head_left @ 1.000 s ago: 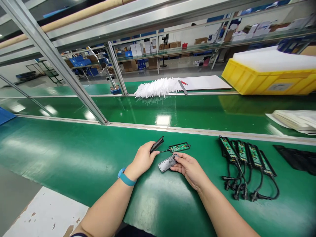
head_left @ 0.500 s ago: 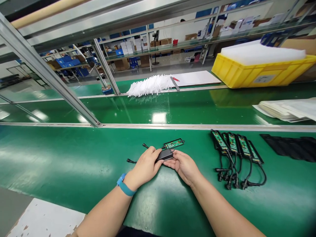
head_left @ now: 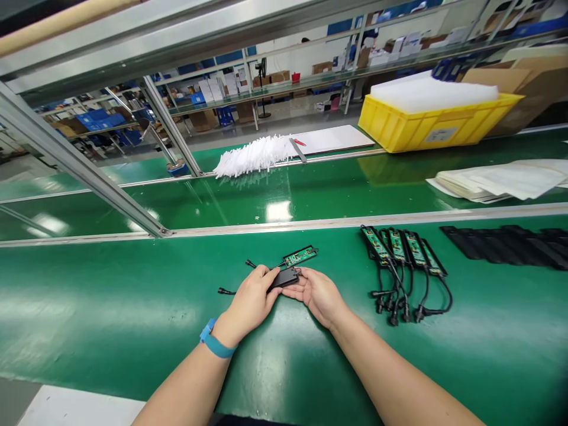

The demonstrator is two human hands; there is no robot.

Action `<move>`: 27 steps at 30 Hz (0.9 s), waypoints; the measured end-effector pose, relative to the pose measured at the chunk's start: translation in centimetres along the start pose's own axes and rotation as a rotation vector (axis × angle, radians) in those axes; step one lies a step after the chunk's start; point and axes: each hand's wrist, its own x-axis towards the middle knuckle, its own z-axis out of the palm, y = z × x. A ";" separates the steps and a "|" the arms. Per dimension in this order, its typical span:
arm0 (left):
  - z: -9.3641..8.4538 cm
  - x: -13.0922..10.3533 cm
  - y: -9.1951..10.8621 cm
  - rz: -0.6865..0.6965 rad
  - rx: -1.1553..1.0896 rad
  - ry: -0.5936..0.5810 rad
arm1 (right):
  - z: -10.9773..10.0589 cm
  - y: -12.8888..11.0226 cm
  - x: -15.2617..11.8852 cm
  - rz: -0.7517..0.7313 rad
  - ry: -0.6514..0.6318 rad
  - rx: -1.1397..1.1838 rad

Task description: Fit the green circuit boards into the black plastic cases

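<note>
A flat black case (head_left: 284,278) is held between both hands above the green bench. My left hand (head_left: 254,297), with a blue band on its wrist, grips the case from the left, fingers on top. The fingers of my right hand (head_left: 316,293) close on its right end from the side and below. Just beyond the case lies an open black housing with a green circuit board (head_left: 300,256). Two black cable connectors (head_left: 226,291) stick out left of my left hand.
Several open housings with boards (head_left: 416,248) and cables lie to the right, with black covers (head_left: 510,244) farther right. Behind are white strips (head_left: 255,157), a yellow crate (head_left: 426,127), paper sheets (head_left: 501,179) and a metal frame post (head_left: 102,180) at left.
The view has turned slightly to the right, so the scene sits farther left. Both hands keep hold of the black case, with hardly any change in grip.
</note>
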 end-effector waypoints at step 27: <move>-2.5 1.2 -1.8 -0.428 -1.016 -0.292 | -1.3 -1.9 0.6 0.093 0.077 -0.106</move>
